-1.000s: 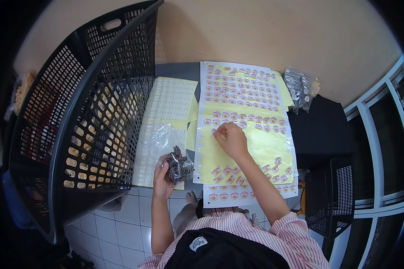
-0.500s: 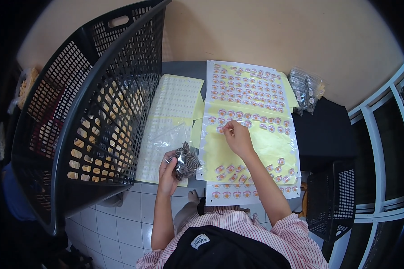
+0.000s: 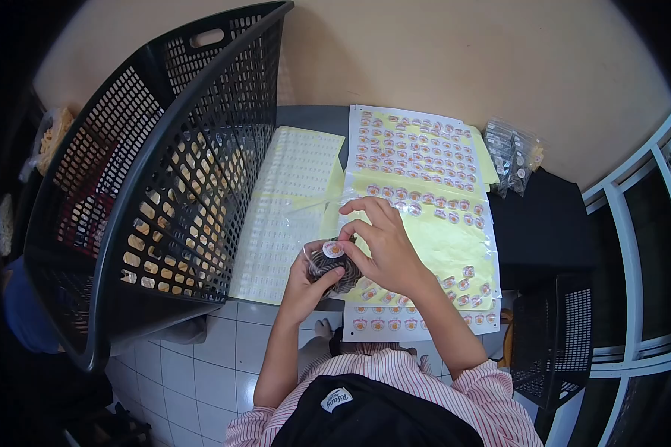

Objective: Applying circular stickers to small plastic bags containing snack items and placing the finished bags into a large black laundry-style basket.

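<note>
My left hand (image 3: pixel 306 287) is closed around a clear plastic bag (image 3: pixel 343 279) of dark, striped pieces, its thumb across the front. A small round white sticker (image 3: pixel 333 249) with an orange middle lies against the upper part of the bag. The thumb and forefinger of my right hand (image 3: pixel 386 249) pinch the sticker's right edge, while its other fingers curl above. Whether the sticker is fully stuck down cannot be made out. Beneath both hands spreads a yellow-backed sticker sheet (image 3: pixel 417 238), with rows of similar stickers and a bare yellow band across its middle.
A tall dark plastic basket (image 3: pixel 194 156) holding bagged goods stands at the left. Beside it lies a sheet of small pale labels (image 3: pixel 298 164). Several filled bags (image 3: pixel 511 156) rest at the back right, near a black-covered surface (image 3: pixel 537 223). Another black crate (image 3: pixel 555 335) is lower right.
My right hand has come from the sticker sheet to the bag, bringing a sticker. My left hand has moved right and up with the bag, which is now turned under the sticker.
</note>
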`<state>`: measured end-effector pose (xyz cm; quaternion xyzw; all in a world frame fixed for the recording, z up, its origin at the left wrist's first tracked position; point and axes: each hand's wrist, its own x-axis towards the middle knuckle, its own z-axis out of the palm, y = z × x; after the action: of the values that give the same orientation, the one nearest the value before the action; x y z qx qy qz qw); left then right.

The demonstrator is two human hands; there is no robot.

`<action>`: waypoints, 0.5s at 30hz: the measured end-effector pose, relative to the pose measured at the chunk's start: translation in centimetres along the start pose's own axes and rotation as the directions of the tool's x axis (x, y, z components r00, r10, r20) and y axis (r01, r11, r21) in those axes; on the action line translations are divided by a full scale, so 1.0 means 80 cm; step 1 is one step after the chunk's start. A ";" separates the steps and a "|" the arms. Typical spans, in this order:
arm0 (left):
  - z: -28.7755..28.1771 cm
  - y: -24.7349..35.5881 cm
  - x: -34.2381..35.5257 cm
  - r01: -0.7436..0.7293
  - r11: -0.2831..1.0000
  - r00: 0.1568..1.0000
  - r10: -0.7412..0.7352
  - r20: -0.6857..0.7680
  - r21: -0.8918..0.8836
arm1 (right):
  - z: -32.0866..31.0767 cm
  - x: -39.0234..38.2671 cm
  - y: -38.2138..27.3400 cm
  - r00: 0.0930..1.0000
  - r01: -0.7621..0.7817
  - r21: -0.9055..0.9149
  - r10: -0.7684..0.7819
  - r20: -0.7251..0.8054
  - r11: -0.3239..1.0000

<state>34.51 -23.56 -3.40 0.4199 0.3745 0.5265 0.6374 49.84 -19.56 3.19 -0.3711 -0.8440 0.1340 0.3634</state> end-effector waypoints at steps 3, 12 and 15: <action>0.004 0.001 0.001 0.000 0.999 1.000 0.001 -0.013 0.041 | -0.006 -0.002 0.000 1.000 0.007 -0.030 -0.007 0.004 1.000; 0.008 0.000 0.003 -0.021 0.999 0.999 0.020 0.033 0.038 | -0.011 -0.005 -0.002 0.999 -0.009 -0.064 0.007 -0.035 0.998; 0.011 0.002 0.003 -0.026 0.999 0.999 0.025 0.026 0.037 | -0.011 -0.006 -0.001 0.999 -0.008 -0.076 0.004 -0.046 0.997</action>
<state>35.31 -23.46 -2.95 0.4429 0.3709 0.5221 0.6275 50.63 -20.02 3.63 -0.3901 -0.8388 0.0945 0.3679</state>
